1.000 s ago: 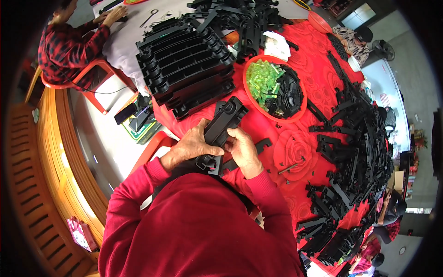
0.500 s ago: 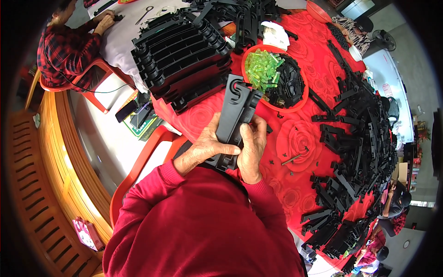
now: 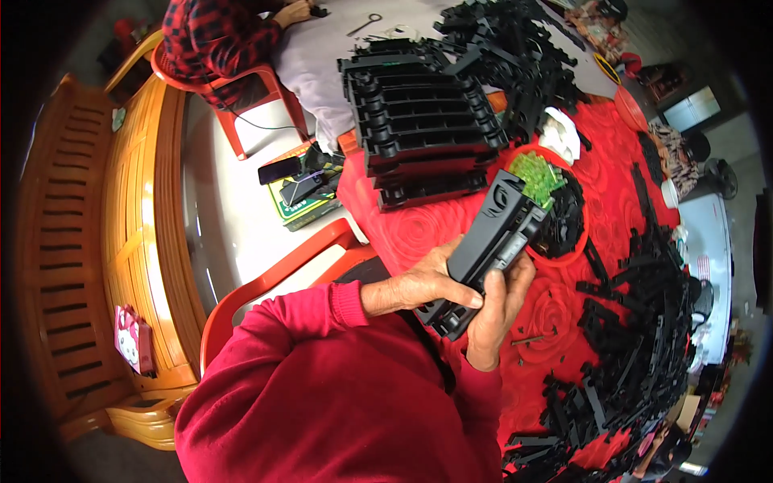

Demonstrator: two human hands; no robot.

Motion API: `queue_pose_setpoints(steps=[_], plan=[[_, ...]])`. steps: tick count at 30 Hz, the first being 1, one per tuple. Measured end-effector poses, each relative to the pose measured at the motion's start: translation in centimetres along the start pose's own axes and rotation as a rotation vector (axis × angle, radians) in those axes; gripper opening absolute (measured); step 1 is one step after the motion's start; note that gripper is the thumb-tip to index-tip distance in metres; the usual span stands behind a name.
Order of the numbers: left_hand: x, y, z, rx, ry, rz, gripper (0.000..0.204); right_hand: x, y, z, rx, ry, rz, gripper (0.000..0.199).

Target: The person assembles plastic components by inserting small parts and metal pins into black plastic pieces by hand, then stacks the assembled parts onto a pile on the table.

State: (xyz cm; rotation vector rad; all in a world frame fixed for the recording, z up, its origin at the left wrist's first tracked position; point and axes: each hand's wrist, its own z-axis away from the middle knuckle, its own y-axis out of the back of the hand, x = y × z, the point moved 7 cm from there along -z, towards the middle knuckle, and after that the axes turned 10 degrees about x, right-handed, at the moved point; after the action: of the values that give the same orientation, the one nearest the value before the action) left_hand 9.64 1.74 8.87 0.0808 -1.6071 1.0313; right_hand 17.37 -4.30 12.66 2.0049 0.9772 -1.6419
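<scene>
Both my hands grip a long black plastic housing [image 3: 483, 237] over the near edge of the table. It is tilted, its far end leaning right. My left hand [image 3: 423, 283] is closed round its left side, thumb across the lower part. My right hand [image 3: 501, 310] is closed on the right side, its thumb pressed near a recess. Just beyond the housing's far end stands a red bowl [image 3: 583, 241], partly hidden by it. In the bowl lie green translucent pieces [image 3: 531, 177] and small black pieces [image 3: 568, 221].
A stack of black plastic housings [image 3: 431, 121] stands on the red tablecloth [image 3: 415, 229] ahead. Many loose black parts [image 3: 636, 322] cover the right side. A red chair [image 3: 282, 278] is at my left, a wooden bench [image 3: 72, 266] farther left. A person in checked clothing [image 3: 217, 40] sits far left.
The view has swung left, so the table and stack appear farther right. The housing in my hands now leans more to the right. Both hands keep their hold.
</scene>
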Motion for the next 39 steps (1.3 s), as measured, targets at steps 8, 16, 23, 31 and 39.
queue_pose_setpoints(steps=[8, 16, 23, 31, 39], plan=[[6.3, -0.3, 0.5, 0.094, -0.283, -0.104, 0.087, -2.8, -2.3, -3.0, -0.037, -0.041, -0.027, 0.05], [11.7, 1.0, 1.5, 0.187, -0.436, -0.161, 0.073, -3.8, -6.1, -2.0, -0.216, 0.075, -0.111, 0.065], [23.0, 4.1, -0.2, 0.261, -0.451, -0.11, 0.038, -3.3, -5.2, -2.8, -0.191, -0.041, -0.326, 0.048], [30.7, 19.1, -10.4, 0.273, -0.381, -0.399, 0.034, -2.1, 2.6, -0.5, 0.002, -0.005, -0.125, 0.036], [28.5, 25.5, -18.9, 0.228, -0.08, -0.847, 0.057, 0.2, 5.6, 1.4, 0.181, -0.207, -0.009, 0.024]])
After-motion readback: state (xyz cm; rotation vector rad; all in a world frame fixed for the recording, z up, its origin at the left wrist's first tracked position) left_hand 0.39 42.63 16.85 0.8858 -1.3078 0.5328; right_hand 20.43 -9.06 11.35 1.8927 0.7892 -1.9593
